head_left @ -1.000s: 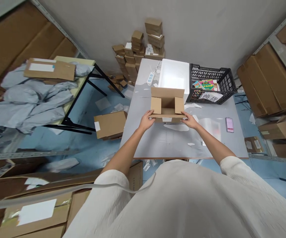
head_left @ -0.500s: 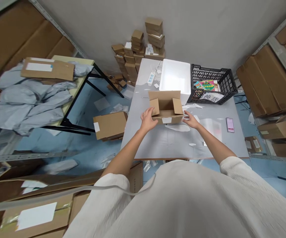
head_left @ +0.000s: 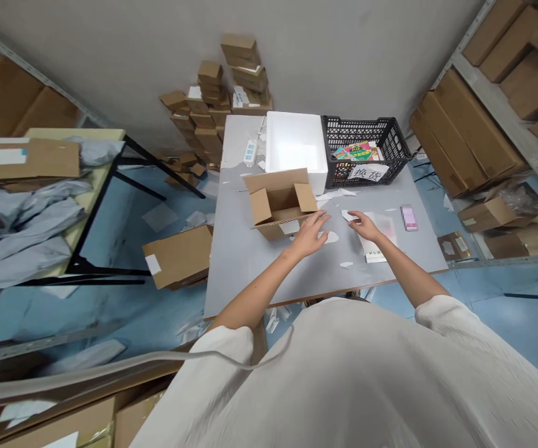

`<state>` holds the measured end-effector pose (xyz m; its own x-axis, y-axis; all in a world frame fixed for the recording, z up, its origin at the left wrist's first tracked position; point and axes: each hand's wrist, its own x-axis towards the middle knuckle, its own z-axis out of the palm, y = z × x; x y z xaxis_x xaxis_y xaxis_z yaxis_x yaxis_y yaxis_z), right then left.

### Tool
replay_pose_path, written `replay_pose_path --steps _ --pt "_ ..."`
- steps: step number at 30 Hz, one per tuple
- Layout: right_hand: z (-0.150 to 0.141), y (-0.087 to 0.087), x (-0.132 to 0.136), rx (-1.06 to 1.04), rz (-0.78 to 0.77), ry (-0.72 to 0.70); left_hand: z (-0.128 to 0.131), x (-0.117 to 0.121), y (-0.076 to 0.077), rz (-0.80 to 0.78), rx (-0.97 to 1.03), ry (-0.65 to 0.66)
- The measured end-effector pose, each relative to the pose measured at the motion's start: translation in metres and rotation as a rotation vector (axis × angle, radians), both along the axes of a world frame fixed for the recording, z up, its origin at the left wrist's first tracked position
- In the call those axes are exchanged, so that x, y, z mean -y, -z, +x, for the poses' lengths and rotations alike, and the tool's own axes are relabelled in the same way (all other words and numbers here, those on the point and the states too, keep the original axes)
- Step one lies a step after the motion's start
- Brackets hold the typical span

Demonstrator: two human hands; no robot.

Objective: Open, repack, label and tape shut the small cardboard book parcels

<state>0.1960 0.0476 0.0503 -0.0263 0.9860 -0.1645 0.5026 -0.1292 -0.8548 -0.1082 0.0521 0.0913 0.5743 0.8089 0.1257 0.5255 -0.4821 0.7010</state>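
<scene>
An open cardboard box with raised flaps stands on the grey table, and I see no contents in the visible part of its inside. Just off its front right corner is my left hand, fingers spread and holding nothing visible. My right hand is farther right, its thumb and fingers apart, over the edge of a flat item in clear plastic wrap. White paper shows at the right fingertips; whether they touch it I cannot tell. A white scrap lies beside the left hand.
Behind the box stand a white foam bin and a black plastic crate with colourful books. A phone-like pink item lies at right, a power strip at back left. Box stacks line the wall; grey parcels fill a side table.
Both hands have left the box's sides. The left moved right past its front corner; the right moved to the plastic-wrapped item. The box now sits turned slightly, and the view has shifted right.
</scene>
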Motion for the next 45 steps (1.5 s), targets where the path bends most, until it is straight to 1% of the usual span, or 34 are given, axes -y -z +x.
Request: replay_pose_path --steps 2,5,7,9,12,15,17,20,23,25,28,31,34,36,38,40,42,45 --pt "0.021 0.001 0.010 0.001 0.003 0.026 0.024 0.005 0.007 -0.026 0.009 0.054" --pt "0.055 0.009 0.022 0.012 -0.003 0.067 0.059 0.009 0.020 -0.075 0.008 0.107" --pt "0.079 0.017 0.028 0.024 -0.016 0.093 0.083 0.012 0.030 -0.116 0.004 0.115" --pt "0.104 0.027 0.034 0.039 -0.042 0.112 0.108 0.014 0.041 -0.169 -0.004 0.095" --pt "0.138 0.045 0.040 0.070 -0.121 0.141 0.144 0.017 0.060 -0.287 -0.032 0.019" --pt "0.164 0.066 0.045 0.139 -0.221 0.167 0.176 0.023 0.078 -0.432 -0.061 -0.105" --pt "0.176 0.078 0.047 0.192 -0.281 0.170 0.194 0.027 0.087 -0.507 -0.079 -0.189" --pt "0.187 0.095 0.050 0.231 -0.361 0.147 0.214 0.034 0.095 -0.571 -0.144 -0.285" --pt "0.193 0.108 0.050 0.258 -0.446 0.102 0.229 0.039 0.097 -0.581 -0.222 -0.366" --pt "0.194 0.116 0.050 0.259 -0.476 0.088 0.237 0.040 0.098 -0.577 -0.249 -0.416" --pt "0.195 0.128 0.051 0.211 -0.438 0.071 0.246 0.041 0.098 -0.598 -0.274 -0.460" --pt "0.195 0.135 0.053 0.173 -0.396 0.056 0.252 0.040 0.101 -0.621 -0.284 -0.465" --pt "0.196 0.134 0.057 0.199 -0.413 0.117 0.255 0.039 0.106 -0.627 -0.265 -0.475" --pt "0.197 0.131 0.059 0.221 -0.472 0.163 0.256 0.038 0.110 -0.641 -0.252 -0.475" --pt "0.198 0.127 0.060 0.209 -0.514 0.172 0.256 0.037 0.114 -0.661 -0.240 -0.462" --pt "0.199 0.126 0.061 0.174 -0.496 0.157 0.256 0.036 0.118 -0.673 -0.222 -0.439" --pt "0.199 0.125 0.062 0.146 -0.445 0.151 0.257 0.036 0.122 -0.680 -0.197 -0.407" --pt "0.196 0.124 0.064 0.126 -0.381 0.172 0.258 0.035 0.128 -0.697 -0.166 -0.345"
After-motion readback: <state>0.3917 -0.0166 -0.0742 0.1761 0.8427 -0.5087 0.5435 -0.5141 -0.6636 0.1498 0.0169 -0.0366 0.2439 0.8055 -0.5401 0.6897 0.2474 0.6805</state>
